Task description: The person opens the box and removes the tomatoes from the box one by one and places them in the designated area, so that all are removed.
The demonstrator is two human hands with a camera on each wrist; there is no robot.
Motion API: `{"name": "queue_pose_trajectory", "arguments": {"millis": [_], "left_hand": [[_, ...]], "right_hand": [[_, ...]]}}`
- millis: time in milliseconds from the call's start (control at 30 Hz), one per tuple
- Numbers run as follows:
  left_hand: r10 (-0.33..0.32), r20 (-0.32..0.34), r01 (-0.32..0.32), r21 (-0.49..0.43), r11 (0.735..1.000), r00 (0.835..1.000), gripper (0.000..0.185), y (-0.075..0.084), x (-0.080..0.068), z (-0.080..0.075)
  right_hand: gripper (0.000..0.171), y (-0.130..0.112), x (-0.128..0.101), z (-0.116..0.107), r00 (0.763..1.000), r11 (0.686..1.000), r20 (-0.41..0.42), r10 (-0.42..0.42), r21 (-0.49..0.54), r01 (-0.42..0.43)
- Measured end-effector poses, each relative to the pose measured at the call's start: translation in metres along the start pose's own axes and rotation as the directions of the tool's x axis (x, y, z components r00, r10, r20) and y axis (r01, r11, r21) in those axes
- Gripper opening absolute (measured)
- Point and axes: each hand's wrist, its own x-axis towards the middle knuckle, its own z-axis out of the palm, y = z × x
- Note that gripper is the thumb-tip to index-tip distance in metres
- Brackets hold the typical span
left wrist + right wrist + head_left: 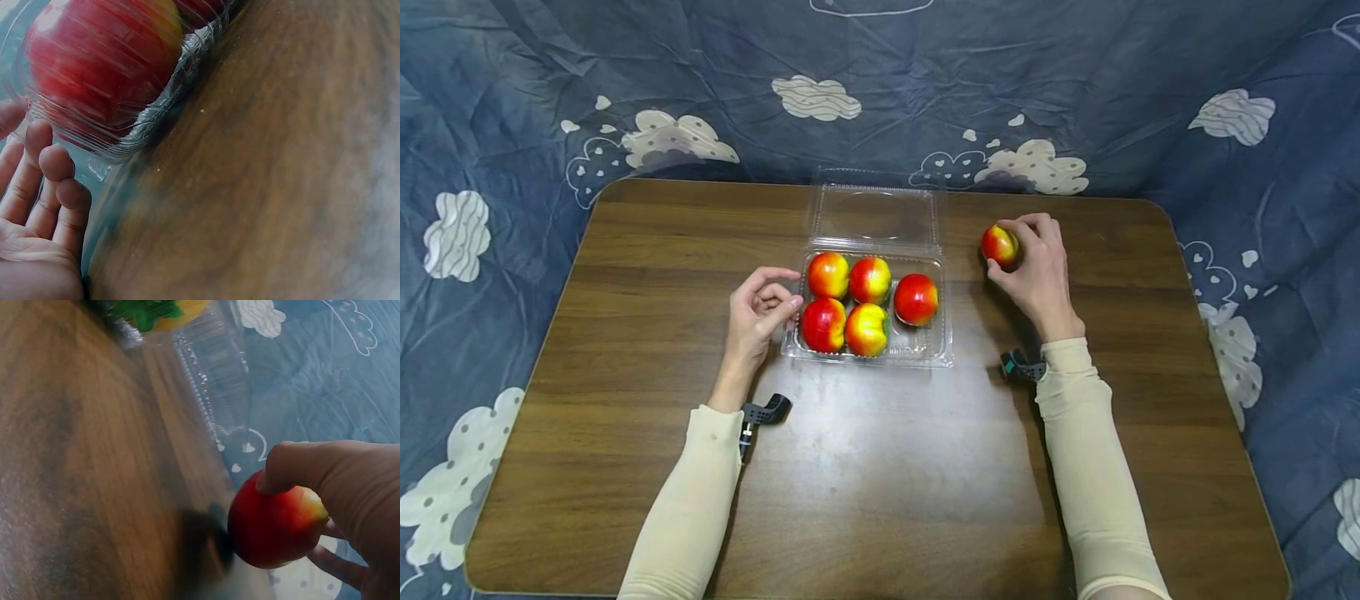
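Gripping the loose apple (999, 245) out at the far right of the worktop (880, 500), my right hand (1037, 271) has thumb and fingers (294, 465) curled round it, and the right wrist view shows its shadow close beneath, so I judge it sits just clear of the wood or barely on it. It lies well apart from the clear clamshell tray (917, 352), whose lid (874, 215) is folded open toward the far edge. My left hand (758, 312) rests beside the tray's left wall, fingers (57, 164) loosely bent and holding nothing, the tips at or just short of the plastic; I can't tell which.

Five apples sit in the tray: three in the far row (870, 280), two in the near row (846, 326), with the near-right pocket vacant.

Risks, as I read them: this fruit is smooth, round and glossy, so a light pinch could let it slip and roll across the slick, polished wood toward the table's rounded corner and onto the cloth (1285, 167). The tray is thin, ribbed, flimsy plastic; a nudge from either hand could skate it over the worktop or buckle a wall. The loosely hinged lid might flop forward over the fruit. Pressing against the neighbouring red apple (915, 298) could jostle the whole row.

Textures: red-to-yellow waxy skins, crinkled transparent plastic catching glare, dark wood grain with a sheen, and soft, wrinkled blue fabric with cloud prints all round.
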Motion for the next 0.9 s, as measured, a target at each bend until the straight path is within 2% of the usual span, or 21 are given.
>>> {"name": "queue_pose_trajectory", "arguments": {"millis": [167,333,467,533,733,900], "left_hand": [[-0.006,0.000,0.006,-0.003,1.000,1.000,0.033,-0.0011,-0.0009,0.0012],[-0.015,0.001,0.015,-0.005,1.000,1.000,0.032,-0.0012,0.0000,0.0000],[-0.016,0.001,0.017,-0.005,1.000,1.000,0.031,0.0007,0.0010,-0.0006],[-0.014,0.003,0.014,-0.007,1.000,1.000,0.032,0.0014,0.0013,-0.0008],[-0.005,-0.012,0.005,-0.022,1.000,1.000,0.031,0.0021,0.0018,-0.0020],[-0.014,-0.010,0.014,-0.027,1.000,1.000,0.030,-0.0009,0.0008,0.0026]], "right_hand": [[0.051,0.0010,-0.0033,0.0031,0.999,1.000,0.022,-0.031,-0.002,0.031],[0.044,0.0024,-0.0054,0.0062,0.997,0.999,0.076,-0.002,0.053,-0.002],[0.037,0.0026,-0.0043,0.0071,0.996,0.995,0.084,0.007,0.096,-0.015],[0.043,0.0029,-0.0039,0.0071,0.997,0.994,0.079,0.009,0.110,-0.017],[0.078,0.0046,0.0006,0.0083,0.997,0.992,0.075,0.022,0.123,-0.031],[0.074,0.0089,-0.0041,0.0023,0.991,0.991,0.105,0.086,0.098,-0.096]]}}
